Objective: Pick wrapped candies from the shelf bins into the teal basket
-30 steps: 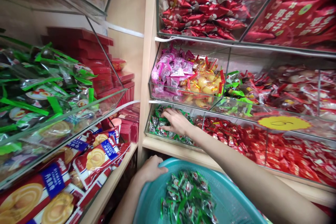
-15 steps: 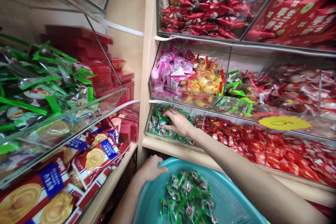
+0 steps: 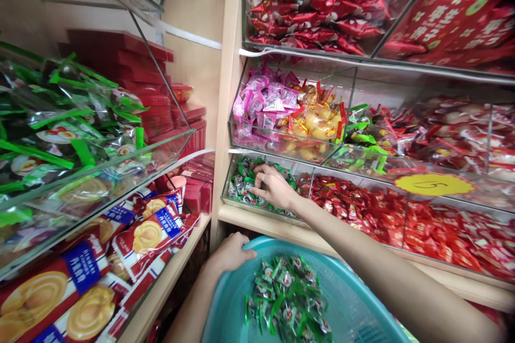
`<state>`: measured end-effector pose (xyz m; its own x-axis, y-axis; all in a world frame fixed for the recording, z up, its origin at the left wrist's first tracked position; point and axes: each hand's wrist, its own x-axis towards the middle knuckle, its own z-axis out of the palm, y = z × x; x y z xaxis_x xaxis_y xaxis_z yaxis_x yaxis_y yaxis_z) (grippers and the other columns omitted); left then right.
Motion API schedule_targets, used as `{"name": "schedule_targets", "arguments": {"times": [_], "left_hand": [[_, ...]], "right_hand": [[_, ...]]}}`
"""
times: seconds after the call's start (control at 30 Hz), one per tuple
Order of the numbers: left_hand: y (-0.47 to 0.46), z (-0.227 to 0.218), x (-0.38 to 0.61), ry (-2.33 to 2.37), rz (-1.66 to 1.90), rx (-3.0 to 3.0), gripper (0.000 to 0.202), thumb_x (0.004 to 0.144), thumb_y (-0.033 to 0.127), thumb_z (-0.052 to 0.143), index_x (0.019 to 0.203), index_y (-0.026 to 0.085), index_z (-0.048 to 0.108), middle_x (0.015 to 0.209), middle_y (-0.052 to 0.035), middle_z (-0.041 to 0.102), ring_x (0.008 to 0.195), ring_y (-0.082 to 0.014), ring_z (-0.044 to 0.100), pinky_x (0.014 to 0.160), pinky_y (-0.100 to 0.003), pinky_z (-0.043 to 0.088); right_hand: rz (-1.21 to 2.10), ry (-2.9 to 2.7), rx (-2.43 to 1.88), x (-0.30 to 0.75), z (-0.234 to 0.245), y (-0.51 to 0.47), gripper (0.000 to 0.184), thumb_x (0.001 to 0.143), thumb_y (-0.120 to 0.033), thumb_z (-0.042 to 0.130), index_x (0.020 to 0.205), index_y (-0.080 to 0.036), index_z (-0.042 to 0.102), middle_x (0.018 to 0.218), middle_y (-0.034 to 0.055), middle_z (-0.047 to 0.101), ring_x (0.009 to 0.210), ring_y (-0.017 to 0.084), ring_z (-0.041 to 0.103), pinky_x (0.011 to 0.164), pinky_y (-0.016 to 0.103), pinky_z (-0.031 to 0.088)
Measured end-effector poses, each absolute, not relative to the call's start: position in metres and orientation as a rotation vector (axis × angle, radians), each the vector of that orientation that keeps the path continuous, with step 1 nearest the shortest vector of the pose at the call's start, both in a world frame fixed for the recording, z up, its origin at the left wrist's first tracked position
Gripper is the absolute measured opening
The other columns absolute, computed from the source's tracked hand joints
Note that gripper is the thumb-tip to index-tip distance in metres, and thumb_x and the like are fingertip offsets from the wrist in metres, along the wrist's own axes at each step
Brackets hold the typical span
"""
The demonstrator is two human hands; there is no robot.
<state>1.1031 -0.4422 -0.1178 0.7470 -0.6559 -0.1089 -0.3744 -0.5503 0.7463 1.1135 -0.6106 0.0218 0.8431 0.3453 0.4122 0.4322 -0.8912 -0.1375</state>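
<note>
While left grip [image 3: 233, 253] clamps teal basket [image 3: 348, 289], right grip [image 3: 273, 187] over green packets [image 3: 240, 181], its closure unclear, bins [image 3: 257, 205] lining wooden shelves [image 3: 261, 223]

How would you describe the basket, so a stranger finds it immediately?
Find the wooden shelving on the right, with clear bins. Below its lowest visible bins, the left hand holds the rim of a teal plastic basket; unlike those angular bins, it is rounded and perforated.

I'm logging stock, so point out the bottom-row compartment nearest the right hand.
The leftmost clear-walled compartment, holding small green-and-clear wrapped sweets; the right hand is over its contents, while compartments farther right show red wrappers.
</note>
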Motion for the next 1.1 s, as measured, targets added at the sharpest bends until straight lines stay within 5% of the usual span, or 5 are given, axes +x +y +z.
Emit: {"name": "schedule_targets", "arguments": {"times": [0.67, 1.1], "left_hand": [[-0.442, -0.117, 1.103, -0.758, -0.525, 2.193, 0.030, 0.067, 0.043, 0.056, 0.065, 0.013, 0.059, 0.059, 0.0017, 0.052, 0.063, -0.0164, 0.050, 0.052, -0.023, 0.029], [-0.442, -0.117, 1.103, -0.766, -0.552, 2.169, 0.031, 0.068, 0.044, 0.056, 0.067, 0.013, 0.061, 0.058, 0.0018, 0.052, 0.060, -0.0147, 0.047, 0.051, -0.022, 0.029]], "right_hand": [[-0.597, -0.476, -2.631, 1.111, 0.018, -0.626, 0.013, 0.078, -0.027, 0.059, 0.069, -0.018, 0.061, 0.112, 0.0084, 0.055, 0.107, 0.021, 0.048, 0.092, 0.038, 0.034], [-0.836, -0.037, -2.494, 1.124, 0.023, -0.636, 0.021, 0.079, -0.028, 0.050, 0.062, -0.018, 0.057, 0.075, 0.0040, 0.064, 0.078, 0.017, 0.057, 0.076, 0.029, 0.041]]}}
